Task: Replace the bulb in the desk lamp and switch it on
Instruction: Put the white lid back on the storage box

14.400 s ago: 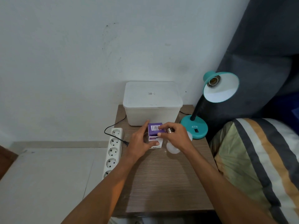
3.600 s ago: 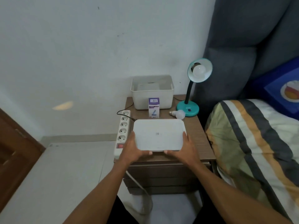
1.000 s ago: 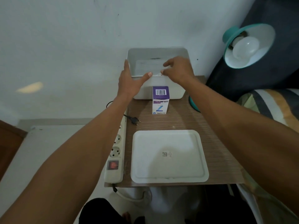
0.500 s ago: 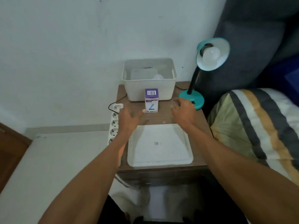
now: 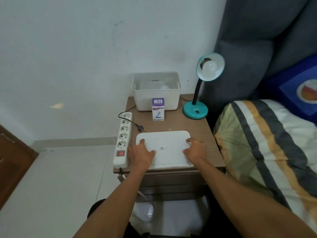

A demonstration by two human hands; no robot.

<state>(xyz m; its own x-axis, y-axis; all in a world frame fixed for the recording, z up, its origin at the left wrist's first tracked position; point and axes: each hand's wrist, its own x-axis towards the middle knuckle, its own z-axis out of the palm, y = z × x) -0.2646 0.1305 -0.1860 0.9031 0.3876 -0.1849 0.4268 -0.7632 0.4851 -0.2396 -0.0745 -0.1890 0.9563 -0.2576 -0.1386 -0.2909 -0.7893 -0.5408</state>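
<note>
Nearest the camera, the white lid (image 5: 163,148) lies flat on the worktop (image 5: 204,129) and is taken at both short sides. The left hand (image 5: 139,154) is laid over its left edge with the thumb on top; the right hand (image 5: 195,152) is set the same way on its right edge. Each grip is thus closed lightly on the lid, though whether the lid is lifted or only touched cannot be told.

Just left of the left hand the power strip (image 5: 122,140) is seen along the worktop's edge. The lamp's plug (image 5: 141,128) lies loose just beyond that hand, beside the strip and in no socket.

Farther ahead of both hands the purple bulb box (image 5: 158,109) stands upright, touching or nearly touching the open white bin (image 5: 156,91). Inside the bin a bulb (image 5: 164,87) is dimly seen, judged to be the old one.

Ahead and to the right of the right hand stands the teal desk lamp (image 5: 195,111). A white bulb (image 5: 209,67) is seated in its shade, unlit.

The swap is therefore judged done and the old bulb stowed. What appears left is closing the bin with the lid, plugging in the lamp, and pressing the switch on its base.
</note>
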